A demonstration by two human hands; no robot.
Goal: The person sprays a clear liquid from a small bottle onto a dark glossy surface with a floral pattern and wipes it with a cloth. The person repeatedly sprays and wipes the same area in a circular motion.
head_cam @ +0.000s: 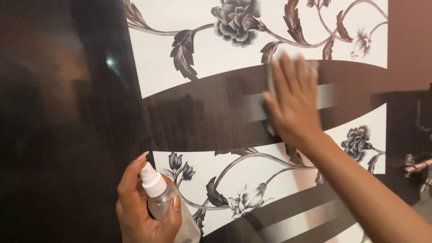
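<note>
Your right hand (292, 105) is pressed flat, fingers spread, against the glossy cabinet door (211, 112), pinning a pale cleaning cloth (310, 67) under the palm; only the cloth's edges show past your fingertips and beside your thumb. It sits on the dark curved band between the white floral panels (216, 54), and the blur around it suggests a wiping stroke, so the step in hand looks like wiping the door's surface.

Your left hand (144, 207) is clamped around a small clear spray bottle (168, 209) low in the view, just in front of the lower floral panel. The white nozzle (150, 180) points up and toward the door, and your index finger arches over the top of it, not clearly pressing down.

The blur keeps me from telling whether the band is wet or already dry. Judging from where things lie, the next move calls for keeping the cloth flat and under even pressure as it travels along the band, and for aiming the nozzle at a patch the cloth can reach. A metal latch (418, 166) sits at the door's right edge, well apart from your wiping hand; mind it when you work that way.
</note>
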